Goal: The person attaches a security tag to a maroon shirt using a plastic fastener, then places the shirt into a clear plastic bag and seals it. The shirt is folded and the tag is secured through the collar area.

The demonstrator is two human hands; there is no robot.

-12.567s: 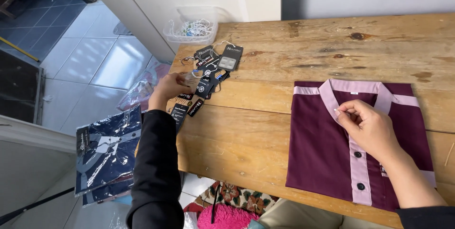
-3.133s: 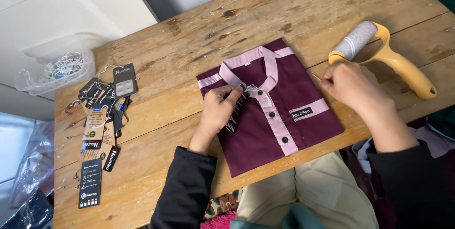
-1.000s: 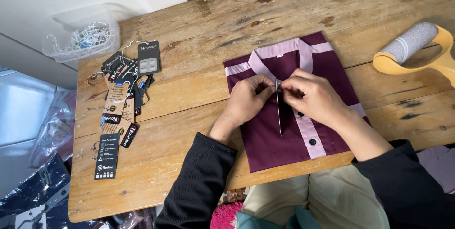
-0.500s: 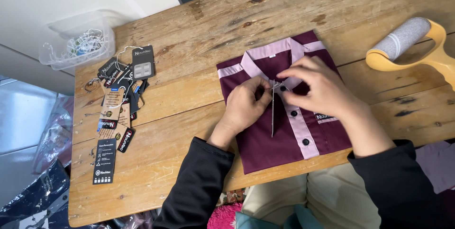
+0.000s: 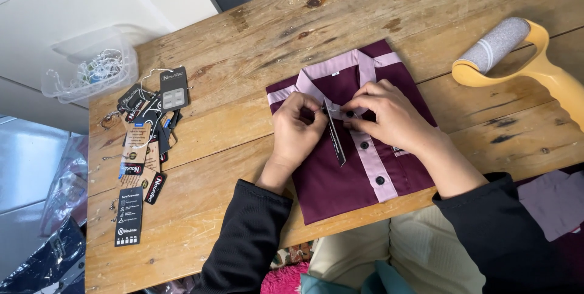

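On wooden table (image 5: pixel 243 51), hang tag (image 5: pixel 336 139) pinched between left hand (image 5: pixel 298 130) and right hand (image 5: pixel 389 114).

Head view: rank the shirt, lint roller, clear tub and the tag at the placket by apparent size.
1. Shirt
2. Lint roller, cut off by the frame edge
3. Clear tub, looks close to the roller, so this order is unsure
4. Tag

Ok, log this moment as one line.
left hand: pinching hang tag | right hand: on shirt placket | spare tags left | lint roller right
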